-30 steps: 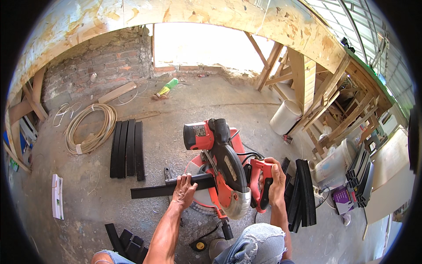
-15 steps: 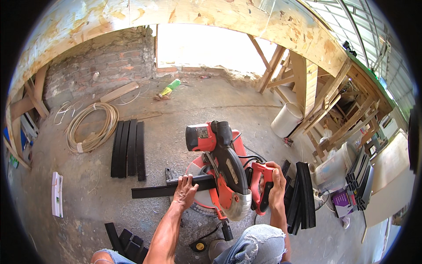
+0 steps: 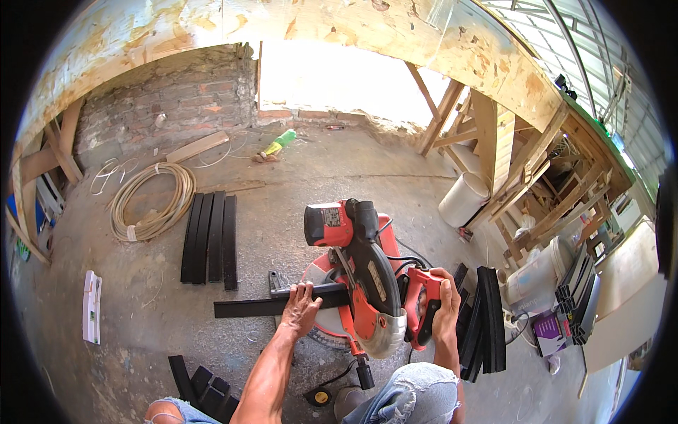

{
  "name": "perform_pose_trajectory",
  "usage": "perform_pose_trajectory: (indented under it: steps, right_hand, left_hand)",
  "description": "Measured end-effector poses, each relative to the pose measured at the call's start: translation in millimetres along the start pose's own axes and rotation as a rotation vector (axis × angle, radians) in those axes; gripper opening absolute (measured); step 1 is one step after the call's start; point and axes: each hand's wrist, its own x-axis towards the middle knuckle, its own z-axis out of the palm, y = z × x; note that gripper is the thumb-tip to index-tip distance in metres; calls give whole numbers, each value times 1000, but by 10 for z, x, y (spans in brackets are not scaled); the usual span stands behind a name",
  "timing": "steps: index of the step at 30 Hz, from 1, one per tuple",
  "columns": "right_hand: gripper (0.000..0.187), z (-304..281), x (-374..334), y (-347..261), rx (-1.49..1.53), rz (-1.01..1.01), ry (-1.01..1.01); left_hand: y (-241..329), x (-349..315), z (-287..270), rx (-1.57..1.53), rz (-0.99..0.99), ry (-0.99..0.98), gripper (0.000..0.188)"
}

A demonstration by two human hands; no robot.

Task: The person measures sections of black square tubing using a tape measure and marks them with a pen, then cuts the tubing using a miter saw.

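Note:
A red and black miter saw point(image 3: 371, 272) stands on the floor in front of me. My right hand point(image 3: 445, 305) is wrapped round its red handle point(image 3: 422, 297), on the right side of the saw head. On the left, a dark, straight bar point(image 3: 247, 308) lies across the saw's base and reaches under the blade guard. My left hand point(image 3: 301, 309) grips this bar and presses it against the metal fence point(image 3: 277, 283), fingers over its top. The bar's right end is hidden behind the saw head.
Long black strips point(image 3: 210, 237) lie side by side left of the saw; more black strips point(image 3: 486, 318) lie right. Short black offcuts point(image 3: 205, 389) and a tape measure point(image 3: 321, 396) are near me. Farther off are a coiled hose point(image 3: 154, 201), a green bottle point(image 3: 280, 143) and a white bucket point(image 3: 464, 196).
The whole view has shifted slightly. Both hands keep their holds on the bar and the saw handle, and the saw head stays at about the same height.

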Motion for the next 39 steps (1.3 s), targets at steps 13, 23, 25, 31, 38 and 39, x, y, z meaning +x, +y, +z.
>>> perform_pose_trajectory:
  steps: [13, 23, 25, 31, 38, 39]
  right_hand:
    - [47, -18, -68, 73, 14, -23, 6]
    - [56, -46, -231, 297, 4, -69, 27]
    - [52, -70, -286, 282, 12, -48, 36]
    - [51, -70, -346, 376, 49, -58, 38]
    - [53, -54, -131, 178, -20, -24, 24]
    - [54, -23, -71, 111, -35, -6, 26]
  left_hand:
    - [8, 3, -21, 27, 4, -4, 26]
    - [2, -10, -61, 1, 1, -19, 29]
    - [16, 9, -32, 3, 7, -17, 29]
    - [-3, -2, -20, 44, 3, -29, 29]
    - [-26, 2, -19, 28, 25, 11, 35]
    - [-58, -11, 24, 27, 36, 42, 34]
